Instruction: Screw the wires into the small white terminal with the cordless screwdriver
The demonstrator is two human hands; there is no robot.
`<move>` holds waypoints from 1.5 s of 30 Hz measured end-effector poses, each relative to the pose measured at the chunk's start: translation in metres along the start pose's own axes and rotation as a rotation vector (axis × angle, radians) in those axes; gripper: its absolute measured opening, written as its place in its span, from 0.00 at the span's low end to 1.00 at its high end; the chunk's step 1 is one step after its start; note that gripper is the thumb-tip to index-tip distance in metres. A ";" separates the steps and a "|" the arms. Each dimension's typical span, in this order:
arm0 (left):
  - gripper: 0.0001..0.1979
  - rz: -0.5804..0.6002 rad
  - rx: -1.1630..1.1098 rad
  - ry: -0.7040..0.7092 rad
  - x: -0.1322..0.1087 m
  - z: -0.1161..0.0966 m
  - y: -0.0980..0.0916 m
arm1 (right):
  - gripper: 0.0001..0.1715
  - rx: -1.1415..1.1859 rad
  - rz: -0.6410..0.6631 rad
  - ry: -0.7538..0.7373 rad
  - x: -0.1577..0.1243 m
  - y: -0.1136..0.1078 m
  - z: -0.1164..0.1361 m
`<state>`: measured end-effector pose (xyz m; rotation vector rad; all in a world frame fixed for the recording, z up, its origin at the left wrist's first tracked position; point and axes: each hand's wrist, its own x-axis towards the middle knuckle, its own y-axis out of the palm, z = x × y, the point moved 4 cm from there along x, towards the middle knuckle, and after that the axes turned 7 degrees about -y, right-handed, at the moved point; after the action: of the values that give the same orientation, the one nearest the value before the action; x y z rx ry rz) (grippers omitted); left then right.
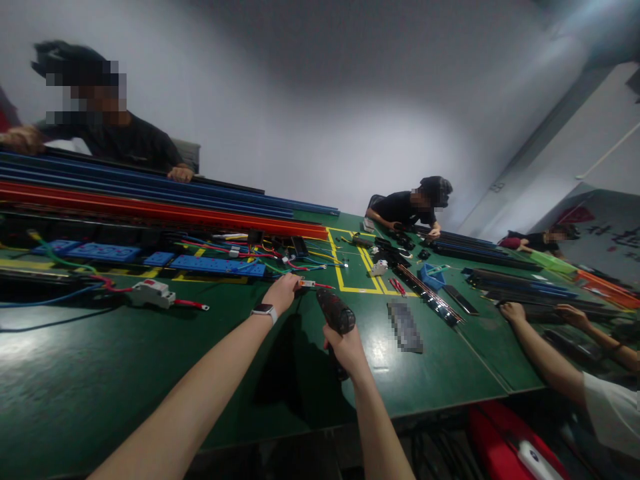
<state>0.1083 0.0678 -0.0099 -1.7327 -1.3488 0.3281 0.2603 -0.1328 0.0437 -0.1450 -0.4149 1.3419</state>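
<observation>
Pointing away, lengthwise up-table: drill (336, 312) in right hand (347, 348).

Left arm (210, 380) outstretched, left grip (284, 292) pinched closed, right arm (374, 420) outstretched, right grip (346, 348) clenched

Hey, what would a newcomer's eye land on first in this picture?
Probably the centre, where the right hand grips a dark power screwdriver aimed at a small wired part that the left hand pinches above the green table. Next, the long red rail and blue rails stacked along the table's far left side.
</observation>
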 end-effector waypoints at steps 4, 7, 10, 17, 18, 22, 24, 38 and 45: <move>0.15 -0.003 -0.012 0.006 0.000 0.001 0.001 | 0.06 0.010 -0.013 -0.034 0.000 0.000 -0.006; 0.15 -0.008 -0.014 0.008 0.001 0.001 0.001 | 0.06 0.008 -0.017 -0.037 0.000 0.000 -0.008; 0.15 0.004 -0.017 0.001 0.001 0.002 0.002 | 0.06 0.011 -0.012 -0.041 0.000 0.000 -0.006; 0.15 0.004 -0.029 0.001 0.000 0.001 0.000 | 0.05 0.020 -0.025 -0.007 -0.001 -0.001 -0.001; 0.14 0.005 -0.028 0.001 0.000 0.000 -0.001 | 0.05 0.014 -0.025 -0.004 -0.001 -0.001 -0.002; 0.14 0.006 -0.036 -0.004 -0.002 -0.004 -0.005 | 0.05 0.013 -0.022 -0.020 -0.001 -0.001 -0.004; 0.13 0.001 -0.055 -0.005 -0.003 -0.005 -0.007 | 0.06 0.022 -0.019 -0.018 -0.001 0.000 -0.006; 0.13 0.003 -0.026 -0.018 -0.003 -0.005 -0.007 | 0.06 0.025 -0.023 -0.010 0.000 0.000 -0.012; 0.14 0.007 -0.008 -0.017 -0.003 -0.006 -0.006 | 0.06 0.025 -0.006 -0.011 0.000 0.000 -0.009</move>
<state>0.1070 0.0625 -0.0028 -1.7456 -1.3576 0.3423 0.2633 -0.1316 0.0353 -0.1158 -0.4070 1.3420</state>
